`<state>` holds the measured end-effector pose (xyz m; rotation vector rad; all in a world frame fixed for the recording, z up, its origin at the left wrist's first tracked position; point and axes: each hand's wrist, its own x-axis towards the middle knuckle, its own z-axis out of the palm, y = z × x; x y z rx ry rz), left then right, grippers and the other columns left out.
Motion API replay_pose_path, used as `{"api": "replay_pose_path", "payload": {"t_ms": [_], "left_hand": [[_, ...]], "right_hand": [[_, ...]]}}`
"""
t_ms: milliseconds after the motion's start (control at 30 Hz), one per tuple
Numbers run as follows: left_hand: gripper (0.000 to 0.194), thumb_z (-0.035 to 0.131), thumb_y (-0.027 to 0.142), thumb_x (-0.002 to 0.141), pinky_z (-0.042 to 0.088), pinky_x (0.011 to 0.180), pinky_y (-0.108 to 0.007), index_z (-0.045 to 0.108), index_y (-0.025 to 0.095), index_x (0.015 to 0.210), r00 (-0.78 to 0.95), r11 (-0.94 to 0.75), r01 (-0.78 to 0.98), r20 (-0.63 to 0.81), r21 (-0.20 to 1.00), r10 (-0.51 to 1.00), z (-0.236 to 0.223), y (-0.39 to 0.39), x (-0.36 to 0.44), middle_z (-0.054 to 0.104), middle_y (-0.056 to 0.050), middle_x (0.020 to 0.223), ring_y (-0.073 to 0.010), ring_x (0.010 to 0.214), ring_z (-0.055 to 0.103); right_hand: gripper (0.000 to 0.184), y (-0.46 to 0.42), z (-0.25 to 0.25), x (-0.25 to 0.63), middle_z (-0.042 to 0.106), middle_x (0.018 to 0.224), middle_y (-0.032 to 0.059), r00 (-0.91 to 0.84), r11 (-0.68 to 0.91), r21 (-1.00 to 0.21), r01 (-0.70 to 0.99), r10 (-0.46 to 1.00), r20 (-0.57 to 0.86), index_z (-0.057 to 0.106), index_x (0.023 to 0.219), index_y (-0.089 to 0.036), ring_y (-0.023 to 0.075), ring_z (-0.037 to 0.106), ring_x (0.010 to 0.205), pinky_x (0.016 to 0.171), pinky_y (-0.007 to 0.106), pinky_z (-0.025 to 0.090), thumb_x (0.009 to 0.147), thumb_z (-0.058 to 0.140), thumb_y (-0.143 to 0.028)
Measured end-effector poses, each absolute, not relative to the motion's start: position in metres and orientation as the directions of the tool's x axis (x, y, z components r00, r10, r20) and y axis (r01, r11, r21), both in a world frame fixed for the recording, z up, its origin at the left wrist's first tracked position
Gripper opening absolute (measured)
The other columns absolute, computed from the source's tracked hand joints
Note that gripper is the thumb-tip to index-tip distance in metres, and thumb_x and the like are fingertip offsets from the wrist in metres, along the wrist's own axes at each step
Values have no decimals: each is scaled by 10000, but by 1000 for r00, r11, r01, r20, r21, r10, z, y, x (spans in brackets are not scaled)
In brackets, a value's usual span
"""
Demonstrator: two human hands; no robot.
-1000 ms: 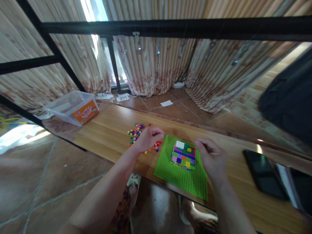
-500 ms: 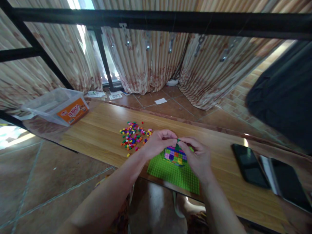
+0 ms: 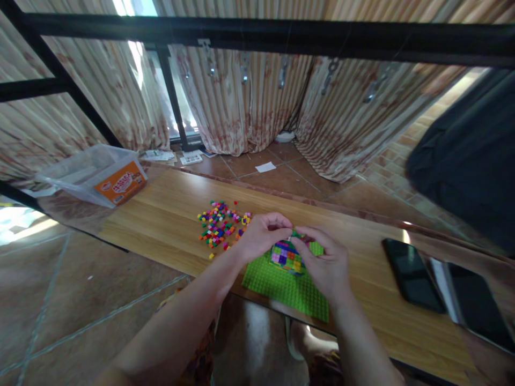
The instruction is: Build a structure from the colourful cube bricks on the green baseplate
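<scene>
A green studded baseplate (image 3: pixel 281 287) lies on the wooden table (image 3: pixel 169 220) near its front edge. On it stands a square block of small coloured bricks (image 3: pixel 285 255). My left hand (image 3: pixel 261 236) and my right hand (image 3: pixel 324 262) meet over the far edge of that block, fingers curled and pinched together. A tiny green piece shows between the fingertips; which hand grips it I cannot make out. A loose pile of small coloured bricks (image 3: pixel 219 225) lies just left of my left hand.
A clear plastic tub with an orange label (image 3: pixel 96 174) stands at the table's far left. Two dark phones (image 3: pixel 408 273) (image 3: pixel 477 308) lie at the right. A black metal frame bar (image 3: pixel 261 32) crosses overhead. Curtains and tiled floor lie beyond.
A second ago my left hand was at the loose pile and my right rested beside the block. Both hands have come together over the block's far edge.
</scene>
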<state>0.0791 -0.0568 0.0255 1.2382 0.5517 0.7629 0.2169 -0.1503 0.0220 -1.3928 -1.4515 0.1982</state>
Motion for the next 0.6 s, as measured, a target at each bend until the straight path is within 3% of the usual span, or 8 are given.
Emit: {"api": "replay_pose_path", "payload": {"t_ms": [333,600], "left_hand": [[159,690,266,748,425,616,-205,656,111,758,665,36,-131,61,991,744,30,-59,78,619,8,664,-75,601,537],[110,609,207,806,468,663,-225,687,129,803,464,-219,87,155,972,872,19,-44,74,691,-29,774,-117,710,604]], "right_hand": [[159,-155,26,225,723,907,11,156,291,-669,684,837,525,717,1000,-250,147,676,820,758,276,528,893,600,-247],[199,-157,16,249,758,911,37,400,26,-768,640,842,362,750,919,-235,205,700,826,772,336,542,836,626,-366]]}}
